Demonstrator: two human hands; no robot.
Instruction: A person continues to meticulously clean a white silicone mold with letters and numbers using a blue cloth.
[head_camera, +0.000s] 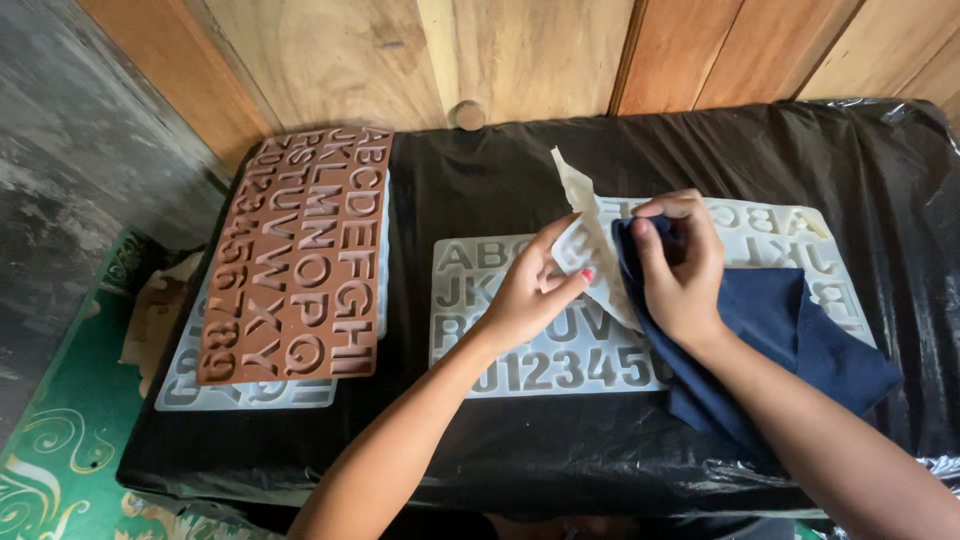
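- Clear mould (590, 235): lifted and bent at centre, pinched by the left hand (530, 290); wiping is judged under way, not finished.
- Dark blue cloth (790, 340): pressed to that mould by the closed right hand (680, 265), trailing toward 4 o'clock.
- Flat clear mould (500, 330): laid beneath on the black-covered counter (480, 180); cavities appear empty.
- Brown mould (305, 255): stacked on pale moulds at 9 o'clock; cavities empty.

You've got open black plastic sheeting (470, 170) along the far edge, and a clear lane between the brown letter mould (300, 255) and the clear mould (500, 320) at centre. On your right the navy cloth (800, 340) lies over another clear mould (780, 235), blocking it. The near strip is bare under your forearms.
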